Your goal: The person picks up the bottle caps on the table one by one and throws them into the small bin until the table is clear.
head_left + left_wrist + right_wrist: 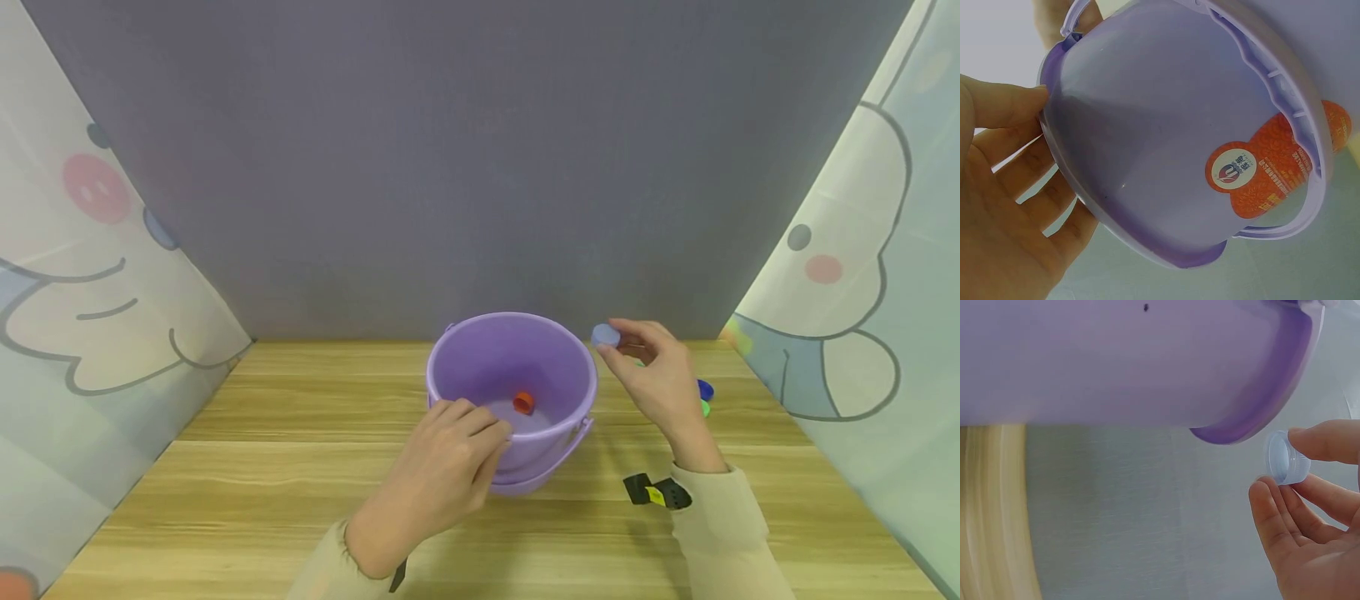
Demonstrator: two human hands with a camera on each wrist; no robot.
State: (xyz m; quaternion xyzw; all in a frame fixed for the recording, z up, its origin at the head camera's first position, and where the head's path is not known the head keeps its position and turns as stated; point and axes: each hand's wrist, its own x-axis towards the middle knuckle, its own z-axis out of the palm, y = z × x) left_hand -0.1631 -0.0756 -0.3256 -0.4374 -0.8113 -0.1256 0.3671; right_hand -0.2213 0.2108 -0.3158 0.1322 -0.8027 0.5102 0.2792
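Observation:
A purple bucket [487, 354] stands upright at the middle of the wooden table, its handle hanging down at the front. My left hand [431, 471] grips the near-left rim, with the thumb against the outer wall in the left wrist view and the fingers over the edge. At the bucket's floor lies an orange-red bottle cap [523, 403]. Just right of the rim, my right hand [663, 383] pinches a light blue bottle cap [1288, 459] between thumb and fingers, level with the rim's height and apart from it.
Behind the right hand, a dark blue cap [705, 389] and a green cap [705, 409] lie on the table [300, 425], partly hidden. A grey panel [480, 167] rises at the back. Cartoon-printed sheets [832, 333] flank both sides. An orange label [1272, 169] is on the bucket.

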